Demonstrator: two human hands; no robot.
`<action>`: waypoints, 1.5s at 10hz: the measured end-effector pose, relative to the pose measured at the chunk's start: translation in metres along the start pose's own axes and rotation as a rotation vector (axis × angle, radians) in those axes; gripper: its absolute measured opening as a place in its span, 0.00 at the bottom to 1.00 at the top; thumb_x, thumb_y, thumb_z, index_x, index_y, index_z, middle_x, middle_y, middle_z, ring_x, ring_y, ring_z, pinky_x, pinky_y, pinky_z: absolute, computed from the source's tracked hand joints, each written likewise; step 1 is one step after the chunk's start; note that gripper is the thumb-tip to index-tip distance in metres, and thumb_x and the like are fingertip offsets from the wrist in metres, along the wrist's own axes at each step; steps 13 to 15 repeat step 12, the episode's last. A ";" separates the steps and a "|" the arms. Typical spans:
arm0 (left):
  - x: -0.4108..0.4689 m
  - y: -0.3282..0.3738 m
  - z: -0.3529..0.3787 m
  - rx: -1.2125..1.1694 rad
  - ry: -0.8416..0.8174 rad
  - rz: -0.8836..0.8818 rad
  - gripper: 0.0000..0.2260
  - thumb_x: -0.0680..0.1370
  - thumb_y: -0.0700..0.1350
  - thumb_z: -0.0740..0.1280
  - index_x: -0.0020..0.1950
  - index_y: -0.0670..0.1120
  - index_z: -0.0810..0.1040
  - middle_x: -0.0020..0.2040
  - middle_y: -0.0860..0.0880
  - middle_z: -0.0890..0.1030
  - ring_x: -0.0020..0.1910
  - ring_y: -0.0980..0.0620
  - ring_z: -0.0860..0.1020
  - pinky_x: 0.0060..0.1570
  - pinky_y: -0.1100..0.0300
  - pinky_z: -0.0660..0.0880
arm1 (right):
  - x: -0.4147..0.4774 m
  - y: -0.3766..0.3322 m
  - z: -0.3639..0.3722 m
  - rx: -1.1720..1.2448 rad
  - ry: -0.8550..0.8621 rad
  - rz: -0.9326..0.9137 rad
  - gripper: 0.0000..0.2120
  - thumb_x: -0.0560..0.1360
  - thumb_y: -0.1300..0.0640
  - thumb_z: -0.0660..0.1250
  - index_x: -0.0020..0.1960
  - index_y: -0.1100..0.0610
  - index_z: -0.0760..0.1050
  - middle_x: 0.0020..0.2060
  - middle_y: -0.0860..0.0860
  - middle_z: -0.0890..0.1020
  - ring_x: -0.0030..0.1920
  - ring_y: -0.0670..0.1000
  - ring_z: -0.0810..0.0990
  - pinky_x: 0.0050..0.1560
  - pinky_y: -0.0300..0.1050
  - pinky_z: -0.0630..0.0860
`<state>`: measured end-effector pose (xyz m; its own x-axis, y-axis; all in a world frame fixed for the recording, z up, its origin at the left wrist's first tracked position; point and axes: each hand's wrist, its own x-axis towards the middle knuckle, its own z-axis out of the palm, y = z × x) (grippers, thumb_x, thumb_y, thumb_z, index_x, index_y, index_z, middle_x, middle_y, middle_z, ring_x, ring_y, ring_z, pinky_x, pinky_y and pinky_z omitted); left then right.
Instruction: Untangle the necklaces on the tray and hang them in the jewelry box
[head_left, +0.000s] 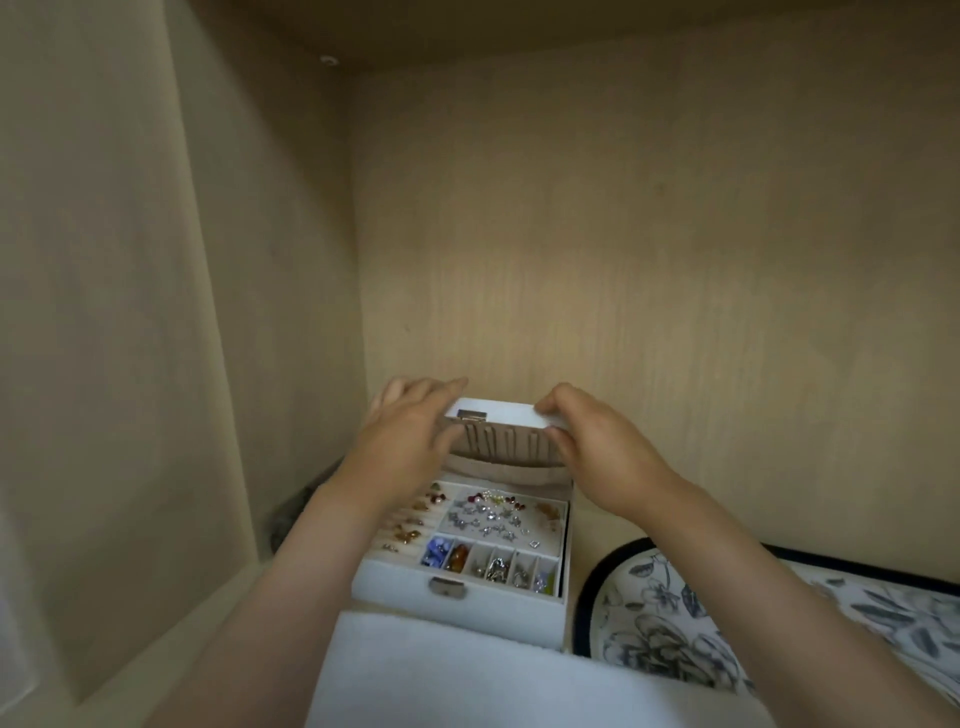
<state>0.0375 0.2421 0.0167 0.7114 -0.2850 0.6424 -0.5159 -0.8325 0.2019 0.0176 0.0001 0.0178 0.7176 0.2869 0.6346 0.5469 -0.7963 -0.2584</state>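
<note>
I have both hands on the jewelry box lid, left hand and right hand gripping its corners, inside a beige wooden cupboard; the flowered tray lies below my right hand.

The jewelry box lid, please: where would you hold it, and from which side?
Grip the lid by its raised front edge at the two corners, from the sides, as the left hand and right hand do; that leaves the clasp and inner hooks clear.
</note>
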 end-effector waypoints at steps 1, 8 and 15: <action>-0.008 -0.006 -0.020 -0.073 -0.114 -0.064 0.17 0.82 0.50 0.61 0.72 0.56 0.72 0.61 0.58 0.73 0.62 0.58 0.61 0.70 0.51 0.62 | -0.019 -0.011 0.000 0.006 -0.065 -0.034 0.15 0.81 0.60 0.63 0.67 0.51 0.71 0.62 0.46 0.76 0.58 0.47 0.75 0.56 0.42 0.72; -0.114 0.011 0.029 0.009 -0.400 -0.178 0.26 0.82 0.59 0.58 0.79 0.59 0.58 0.80 0.55 0.56 0.79 0.52 0.51 0.76 0.57 0.49 | -0.107 -0.036 0.056 -0.210 -0.381 0.024 0.37 0.79 0.48 0.65 0.81 0.49 0.49 0.81 0.51 0.53 0.80 0.52 0.50 0.79 0.47 0.50; -0.119 0.025 0.021 -0.042 -0.410 -0.213 0.30 0.80 0.59 0.61 0.80 0.58 0.53 0.81 0.54 0.52 0.80 0.53 0.47 0.78 0.54 0.43 | -0.106 -0.041 0.045 -0.066 -0.385 0.099 0.39 0.77 0.47 0.68 0.81 0.46 0.51 0.81 0.48 0.52 0.81 0.49 0.49 0.79 0.50 0.51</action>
